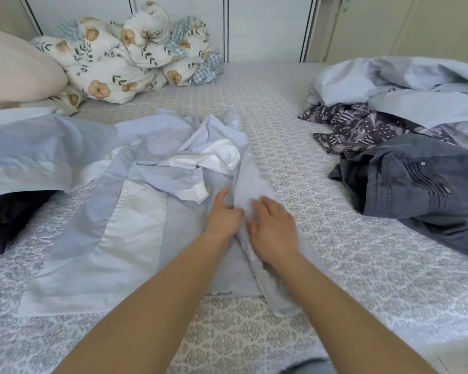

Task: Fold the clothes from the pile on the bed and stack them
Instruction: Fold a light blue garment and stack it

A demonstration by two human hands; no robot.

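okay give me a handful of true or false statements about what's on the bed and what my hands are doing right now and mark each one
1. Both hands are on the light blue shirt. True: the left hand and right hand rest side by side on its cloth.
2. The grey denim garment lies at the left edge of the bed. False: it lies on the right, in the pile.
3. A dark patterned garment sits just beyond the denim one. True.
4. The floral bedding is spread flat under the shirt. False: it is bundled up at the far left, by the headboard.
5. The light blue shirt is already folded into a neat square. False: it lies open and rumpled near the collar.
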